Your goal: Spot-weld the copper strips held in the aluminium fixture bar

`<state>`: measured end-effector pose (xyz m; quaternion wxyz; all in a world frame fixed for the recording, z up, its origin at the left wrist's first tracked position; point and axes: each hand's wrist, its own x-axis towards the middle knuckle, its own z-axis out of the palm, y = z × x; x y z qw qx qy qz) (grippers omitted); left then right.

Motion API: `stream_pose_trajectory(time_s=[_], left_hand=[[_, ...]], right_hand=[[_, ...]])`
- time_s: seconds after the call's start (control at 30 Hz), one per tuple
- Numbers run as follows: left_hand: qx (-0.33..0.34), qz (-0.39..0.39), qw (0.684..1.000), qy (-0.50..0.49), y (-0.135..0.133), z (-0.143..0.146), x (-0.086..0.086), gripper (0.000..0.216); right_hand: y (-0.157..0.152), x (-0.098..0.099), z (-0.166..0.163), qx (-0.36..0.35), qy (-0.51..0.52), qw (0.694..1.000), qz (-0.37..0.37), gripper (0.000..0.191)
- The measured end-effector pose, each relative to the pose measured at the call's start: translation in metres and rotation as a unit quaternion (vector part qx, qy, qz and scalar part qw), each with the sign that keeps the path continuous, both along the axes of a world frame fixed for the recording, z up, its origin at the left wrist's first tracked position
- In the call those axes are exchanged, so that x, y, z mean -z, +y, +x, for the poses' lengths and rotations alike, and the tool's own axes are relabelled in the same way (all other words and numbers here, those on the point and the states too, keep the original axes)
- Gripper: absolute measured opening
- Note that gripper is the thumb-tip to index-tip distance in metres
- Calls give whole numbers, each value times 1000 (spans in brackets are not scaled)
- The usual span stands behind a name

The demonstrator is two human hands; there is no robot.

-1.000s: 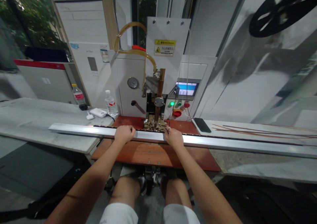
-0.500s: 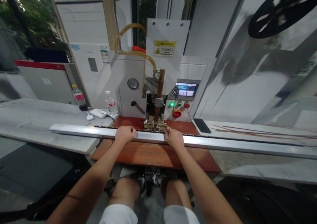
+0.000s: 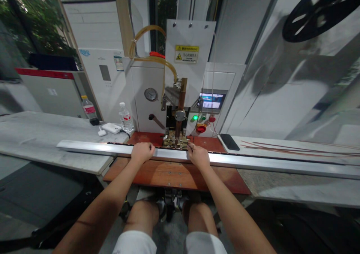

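Note:
A long silver metal bar (image 3: 174, 154) lies crosswise in front of the machine's working head (image 3: 177, 138). My left hand (image 3: 142, 152) is closed over the bar just left of the head, its knuckles up. On the other side my right hand (image 3: 199, 156) is closed on the same bar, thumb and forefinger bent together close to the head's small brass-coloured parts. A dark thin strip runs along the bar's far edge. The undersides of both hands are hidden, so their exact hold there does not show.
A brown board (image 3: 168, 173) sits beneath the bar. Bottles (image 3: 126, 118) and a white power bank (image 3: 111, 128) stand at left. Right of the machine lie a black phone (image 3: 230, 142) and thin copper-coloured strips (image 3: 281, 149). The control screen (image 3: 212, 99) is lit.

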<state>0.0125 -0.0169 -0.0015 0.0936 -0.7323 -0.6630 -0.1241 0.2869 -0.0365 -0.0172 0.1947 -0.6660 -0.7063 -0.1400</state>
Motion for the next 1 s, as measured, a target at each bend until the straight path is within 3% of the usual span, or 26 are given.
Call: stream_pose_trajectory(time_s=[1.0], left_hand=[[16, 29, 999, -10, 0, 3, 6, 49]], right_hand=[[0, 4, 6, -4, -8, 999, 34, 37]])
